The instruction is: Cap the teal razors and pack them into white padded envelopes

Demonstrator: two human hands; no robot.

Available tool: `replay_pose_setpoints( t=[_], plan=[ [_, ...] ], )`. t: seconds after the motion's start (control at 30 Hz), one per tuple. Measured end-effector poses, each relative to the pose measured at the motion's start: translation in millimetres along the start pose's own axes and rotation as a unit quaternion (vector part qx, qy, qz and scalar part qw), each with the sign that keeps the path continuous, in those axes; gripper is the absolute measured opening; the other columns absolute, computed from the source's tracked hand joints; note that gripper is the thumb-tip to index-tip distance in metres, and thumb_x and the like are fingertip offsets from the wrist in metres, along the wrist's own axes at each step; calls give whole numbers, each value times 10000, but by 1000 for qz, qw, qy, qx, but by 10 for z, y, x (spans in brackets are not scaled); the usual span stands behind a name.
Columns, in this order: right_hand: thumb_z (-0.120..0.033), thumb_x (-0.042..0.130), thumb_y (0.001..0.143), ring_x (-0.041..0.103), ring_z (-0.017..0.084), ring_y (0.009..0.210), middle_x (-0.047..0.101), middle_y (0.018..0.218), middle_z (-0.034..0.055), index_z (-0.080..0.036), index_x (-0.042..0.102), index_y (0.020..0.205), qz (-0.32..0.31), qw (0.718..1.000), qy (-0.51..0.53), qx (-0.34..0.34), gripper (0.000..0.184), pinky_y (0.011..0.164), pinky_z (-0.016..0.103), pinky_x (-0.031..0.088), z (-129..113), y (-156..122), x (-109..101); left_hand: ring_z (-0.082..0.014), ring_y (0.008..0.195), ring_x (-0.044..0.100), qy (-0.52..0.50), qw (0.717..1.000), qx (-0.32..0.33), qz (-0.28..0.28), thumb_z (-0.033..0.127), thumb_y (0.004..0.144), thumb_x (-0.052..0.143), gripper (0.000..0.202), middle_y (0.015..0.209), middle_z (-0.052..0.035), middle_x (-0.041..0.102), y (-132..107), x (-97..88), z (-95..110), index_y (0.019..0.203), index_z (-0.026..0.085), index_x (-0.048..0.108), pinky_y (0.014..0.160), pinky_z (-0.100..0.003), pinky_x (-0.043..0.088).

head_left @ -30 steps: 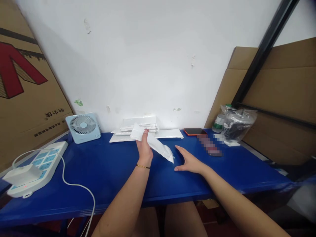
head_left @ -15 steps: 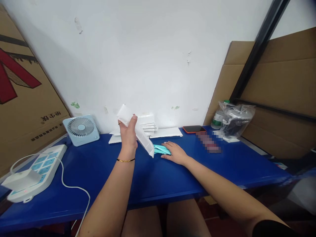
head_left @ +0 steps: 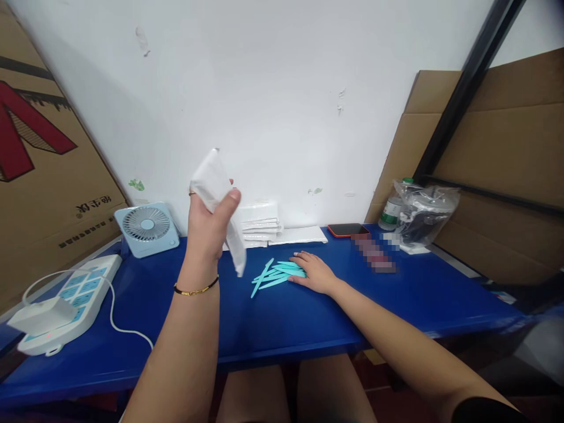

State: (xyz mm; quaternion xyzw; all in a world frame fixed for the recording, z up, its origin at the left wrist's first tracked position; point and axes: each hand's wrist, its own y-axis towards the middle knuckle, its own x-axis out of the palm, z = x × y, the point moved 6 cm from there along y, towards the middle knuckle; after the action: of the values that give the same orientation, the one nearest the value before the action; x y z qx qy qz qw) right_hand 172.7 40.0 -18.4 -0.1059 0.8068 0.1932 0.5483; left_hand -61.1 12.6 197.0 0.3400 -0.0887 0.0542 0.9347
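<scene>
My left hand (head_left: 209,220), raised above the blue table, is closed around a white plastic pouch (head_left: 214,179). The pouch is long and soft, and its lower end hangs down to the right of my wrist. A loose pile of slim turquoise plastic sticks (head_left: 277,275) lies on the table in front of me, some of them crossing. My right hand (head_left: 315,273) lies flat over the right ends of these sticks, fingers stretched out, hiding those ends. Behind the pile, a stack of white packets (head_left: 259,220) and a flat white packet (head_left: 299,235) lie by the wall.
On the left stand a light blue fan (head_left: 147,229) and a white power strip (head_left: 83,291) with a plugged-in cable. A phone (head_left: 348,230), a bottle (head_left: 390,212) and a clear plastic bag (head_left: 425,211) are at the right. Cardboard (head_left: 506,141) borders that side.
My left hand has lifted the white pouch up and to the left, away from the turquoise sticks. The sticks now lie uncovered at their left ends. My right hand has stayed in place.
</scene>
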Motion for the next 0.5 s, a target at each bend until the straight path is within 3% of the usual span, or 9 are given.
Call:
replay_pose_setpoints(
  t=[0.1, 0.17, 0.23, 0.3, 0.33, 0.4, 0.47, 0.5],
  plan=[
    [-675, 432, 794, 294, 318, 1328, 409, 1413, 74, -274, 474, 1320, -1, 1000, -4, -5, 662, 1074, 479, 242, -24, -19, -20, -312, 1147, 491, 204, 974, 29, -89, 360, 600, 738, 695, 1155, -81, 565, -21, -48, -228, 1230, 216, 482, 1013, -489, 320],
    [-660, 424, 808, 291, 319, 1329, 406, 1416, 67, -287, 473, 1321, -6, 1000, -1, -14, 636, 1069, 479, 254, -49, -50, -39, -354, 1153, 473, 396, 905, 4, -155, 395, 569, 740, 762, 1198, -112, 551, -94, -144, -603, 1261, 230, 468, 1005, -508, 300],
    [-649, 412, 821, 281, 316, 1335, 395, 1426, 57, -302, 456, 1334, -16, 999, 6, -27, 621, 1067, 479, 259, -80, -97, -50, -378, 1111, 495, 543, 809, -74, -213, 438, 586, 705, 773, 1154, -149, 577, -221, -321, -1064, 1285, 227, 451, 968, -533, 305],
    [-642, 397, 832, 270, 307, 1343, 383, 1436, 50, -311, 441, 1344, -26, 999, 11, -40, 611, 1074, 475, 254, -111, -150, -55, -388, 1126, 476, 616, 731, -135, -262, 478, 568, 695, 814, 1161, -169, 575, -385, -479, -1425, 1296, 222, 436, 951, -546, 300],
    [-638, 393, 836, 268, 303, 1345, 378, 1439, 48, -312, 439, 1346, -29, 999, 12, -44, 606, 1078, 473, 249, -122, -173, -57, -396, 1161, 440, 631, 710, -149, -274, 505, 525, 714, 879, 1211, -183, 543, -463, -520, -1536, 1301, 208, 426, 953, -550, 294],
    [-630, 391, 842, 267, 298, 1347, 373, 1443, 46, -316, 439, 1345, -32, 998, 15, -46, 596, 1083, 472, 241, -136, -206, -59, -396, 1221, 370, 644, 711, -132, -250, 614, 539, 664, 863, 1276, -193, 488, -574, -515, -1598, 1262, 190, 458, 945, -523, 317],
    [-625, 389, 846, 266, 294, 1348, 372, 1444, 44, -320, 436, 1347, -33, 998, 17, -43, 589, 1084, 473, 241, -141, -219, -60, -349, 1137, 462, 633, 727, -113, -240, 663, 677, 518, 639, 1137, -177, 575, -694, -390, -1580, 1074, 166, 581, 894, -430, 384],
    [-624, 387, 847, 265, 294, 1349, 373, 1443, 44, -321, 433, 1348, -34, 998, 16, -42, 587, 1083, 474, 241, -142, -220, -62, -319, 1041, 532, 622, 727, -124, -265, 639, 734, 467, 541, 1011, -164, 620, -773, -301, -1592, 935, 162, 622, 846, -385, 413]
  ],
)
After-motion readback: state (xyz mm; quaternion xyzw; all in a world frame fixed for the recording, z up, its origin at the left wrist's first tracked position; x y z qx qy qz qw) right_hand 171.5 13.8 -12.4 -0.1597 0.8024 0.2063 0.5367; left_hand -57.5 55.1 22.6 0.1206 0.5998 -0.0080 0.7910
